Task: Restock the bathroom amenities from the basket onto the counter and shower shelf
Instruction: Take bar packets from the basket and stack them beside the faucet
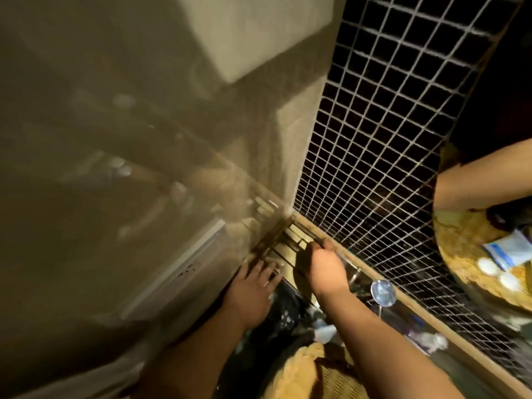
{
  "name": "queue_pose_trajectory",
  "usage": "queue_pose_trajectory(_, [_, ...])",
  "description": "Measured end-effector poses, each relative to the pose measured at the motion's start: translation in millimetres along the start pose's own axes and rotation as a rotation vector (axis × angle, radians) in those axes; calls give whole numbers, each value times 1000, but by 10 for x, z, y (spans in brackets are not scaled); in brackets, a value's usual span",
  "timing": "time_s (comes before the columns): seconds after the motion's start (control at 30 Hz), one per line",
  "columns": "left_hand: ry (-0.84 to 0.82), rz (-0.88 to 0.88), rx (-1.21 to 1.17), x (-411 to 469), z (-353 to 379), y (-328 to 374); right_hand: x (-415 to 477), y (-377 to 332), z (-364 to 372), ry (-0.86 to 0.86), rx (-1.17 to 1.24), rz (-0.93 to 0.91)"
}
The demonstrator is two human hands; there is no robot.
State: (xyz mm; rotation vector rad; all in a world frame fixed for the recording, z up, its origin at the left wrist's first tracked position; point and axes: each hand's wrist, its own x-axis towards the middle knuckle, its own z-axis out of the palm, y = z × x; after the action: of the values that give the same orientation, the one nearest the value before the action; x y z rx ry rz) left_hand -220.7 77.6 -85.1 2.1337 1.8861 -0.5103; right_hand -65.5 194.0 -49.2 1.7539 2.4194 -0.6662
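Black mosaic tile (383, 116) with pale grout covers the wall on the right and meets a glossy beige wall (121, 116) at a corner. A wire shower shelf (283, 239), rusty brown, is fixed in that corner, its thin rods running out from the beige wall toward the tiled one.

Both bare hands reach to it. The left hand (253, 286) lies flat with its fingers spread and nearly straight, the fingertips touching the shelf's near rods; it holds nothing. The right hand (324, 266) has its fingers curled over the shelf's edge rod next to the tiles; whether anything small sits inside that curl I cannot tell.

A round shiny metal knob (383, 292) sits just beside the right wrist, by a wooden strip along the foot of the tiled wall. Below the arms, a yellow woven basket (302, 372) shows at the bottom edge, blurred.

At the right edge a round mirror (472, 156) shows an arm and yellow weave, with a blue-and-white sachet (506, 251) and small white round items (489, 266) lying in it.
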Motion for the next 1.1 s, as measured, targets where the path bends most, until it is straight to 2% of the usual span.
queue_pose_trajectory(0.17, [-23, -4, 23, 106, 53, 39, 73, 73, 98, 12, 8, 11])
queue_pose_trajectory(0.43, [-64, -2, 43, 84, 22, 46, 27, 220, 343, -33, 213, -26])
queue_pose_trajectory(0.5, [-68, -1, 58, 96, 25, 53, -15, 231, 342, -89, 133, -62])
queue_pose_trajectory(0.63, [-84, -5, 75, 104, 17, 49, -65, 208, 386, -85, -35, -187])
queue_pose_trajectory(1.1, [-133, 8, 79, 99, 107, 0, -93, 270, 496, -114, -36, -191])
